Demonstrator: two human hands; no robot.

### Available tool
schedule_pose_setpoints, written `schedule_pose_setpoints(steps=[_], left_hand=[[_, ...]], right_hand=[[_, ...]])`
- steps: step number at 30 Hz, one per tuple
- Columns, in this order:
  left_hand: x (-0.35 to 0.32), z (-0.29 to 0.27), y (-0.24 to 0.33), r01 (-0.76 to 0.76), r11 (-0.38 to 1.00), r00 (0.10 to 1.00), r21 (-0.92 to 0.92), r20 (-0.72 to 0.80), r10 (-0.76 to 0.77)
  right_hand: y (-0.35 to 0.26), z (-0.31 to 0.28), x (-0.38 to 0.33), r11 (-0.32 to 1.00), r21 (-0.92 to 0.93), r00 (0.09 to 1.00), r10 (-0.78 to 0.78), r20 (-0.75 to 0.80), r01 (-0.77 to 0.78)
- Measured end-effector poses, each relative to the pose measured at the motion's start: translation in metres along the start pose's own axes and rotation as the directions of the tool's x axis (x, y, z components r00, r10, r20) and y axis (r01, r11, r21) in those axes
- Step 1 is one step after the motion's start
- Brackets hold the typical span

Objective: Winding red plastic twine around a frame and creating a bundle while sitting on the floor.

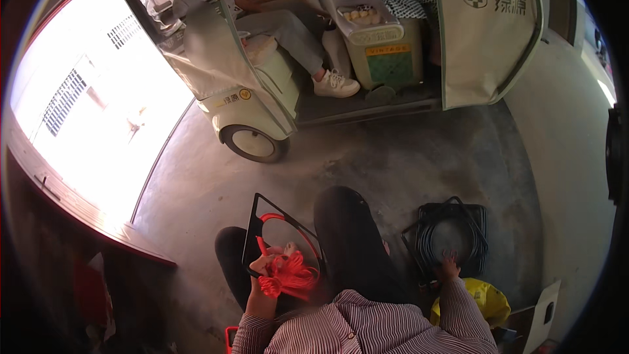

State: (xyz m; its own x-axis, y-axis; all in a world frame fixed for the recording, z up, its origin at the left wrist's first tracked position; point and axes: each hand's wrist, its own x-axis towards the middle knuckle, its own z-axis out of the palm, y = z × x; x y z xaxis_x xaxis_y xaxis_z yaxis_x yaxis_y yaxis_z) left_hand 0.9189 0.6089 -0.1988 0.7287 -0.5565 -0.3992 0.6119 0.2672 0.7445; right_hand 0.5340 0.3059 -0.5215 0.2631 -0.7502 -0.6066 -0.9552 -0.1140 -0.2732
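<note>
My left hand (pixel 263 269) is closed on a loose bundle of bright red cord (pixel 293 275) in front of my left knee. A thin black frame (pixel 250 233) stands tilted around that hand, and a curved red strip (pixel 272 217) runs along the inside of it. Over on the right, my right hand (pixel 449 267) reaches down to the near edge of a coil of thin black wire (pixel 429 239), its fingers spread. Whether the fingertips touch the wire, I cannot tell. The coil lies in a dark square holder (pixel 478 213) with a second thin black frame (pixel 411 226) leaning across it.
A covered three-wheeler (pixel 295 101) is parked ahead, with a seated person's leg and white shoe (pixel 335 84) inside. A yellow bag (pixel 488 301) lies by my right forearm. An open doorway (pixel 98 105) is at left; a wall (pixel 563 137) stands at right. Concrete floor (pixel 367 151) lies between.
</note>
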Motion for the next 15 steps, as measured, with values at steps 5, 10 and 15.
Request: schedule_pose_setpoints(steps=[5, 10, 15], left_hand=[[0.045, 0.001, 0.001, 0.040, 0.997, 0.997, 0.061, 0.059, -0.044], [0.039, -0.009, -0.008, -0.251, 0.957, 0.952, 0.147, 0.218, 0.216], [0.050, -0.025, -0.017, -0.425, 0.856, 0.877, 0.292, 0.367, 0.310]], right_hand=[[-0.003, 0.002, 0.038, 1.000, 0.003, 1.000, 0.026, -0.015, -0.026], [-0.015, -0.004, 0.026, 0.997, 0.033, 0.996, 0.067, -0.052, -0.065], [-0.006, 0.006, 0.018, 0.995, 0.074, 0.993, 0.068, -0.099, -0.061]])
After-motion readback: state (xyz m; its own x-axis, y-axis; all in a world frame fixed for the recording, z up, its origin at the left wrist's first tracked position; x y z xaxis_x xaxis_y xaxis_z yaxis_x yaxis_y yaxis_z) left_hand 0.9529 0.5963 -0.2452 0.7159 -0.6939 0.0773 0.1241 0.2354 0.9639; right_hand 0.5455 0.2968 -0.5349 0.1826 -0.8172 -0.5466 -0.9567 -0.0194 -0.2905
